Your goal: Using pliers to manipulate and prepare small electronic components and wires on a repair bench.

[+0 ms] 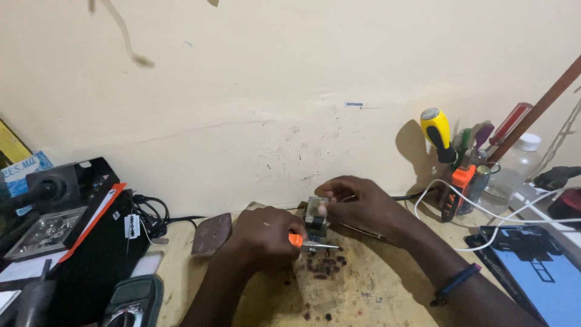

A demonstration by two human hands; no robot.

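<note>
Two hands at the tabletop's [375, 290] back edge: right hand [357, 206] pinching a small circuit module [316, 215], left hand [263, 236] gripping orange-handled pliers [305, 243] on it, work still underway

Left hand [263, 237]: fist closed, knuckles up, forearm entering from bottom. Right hand [357, 203]: fingers pinched, wrist bent inward, forearm from lower right.

Wall label [354, 105]: small white rectangular sticker on the cream wall, at 12 o'clock above the hands.
Blue package [24, 172]: light blue and white pack, at 9 o'clock by the left edge.
Multimeter screen [130, 292]: greyish rectangular display in a dark green case, at 7 o'clock on the worktop.
Blue panel [541, 266]: flat blue rectangle with a black shape, at 4 o'clock.
</note>
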